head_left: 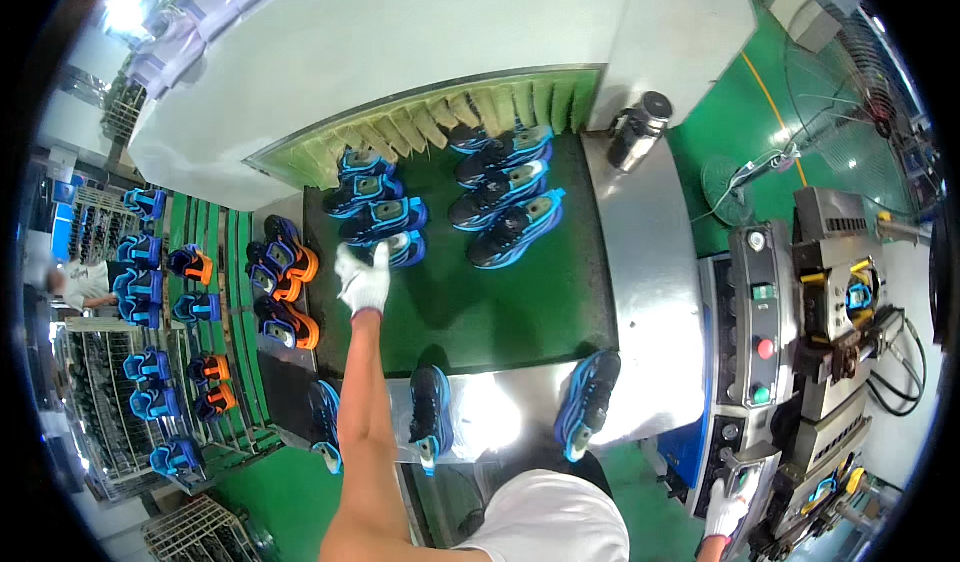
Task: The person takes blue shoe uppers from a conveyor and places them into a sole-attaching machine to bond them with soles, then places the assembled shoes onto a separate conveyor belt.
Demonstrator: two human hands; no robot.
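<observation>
My left hand [362,277], in a white glove, reaches far out over the green belt [520,302]. Its fingers are spread at the near end of a blue-and-black shoe [405,250], the nearest in the left row. More blue-and-black shoes [505,207] lie in two rows coming out of a curtained tunnel opening [450,112]. My right hand [727,510], also gloved, rests low at the right on a grey machine part. Its grip is hard to make out.
Three blue-and-black shoes [430,417] stand along the steel front edge. Orange-and-black shoes [290,262] sit left of the belt, beside racks of blue shoes [145,292]. A steel flask [640,127], a button panel [765,347], a fan [850,82] and another person [85,282] are around.
</observation>
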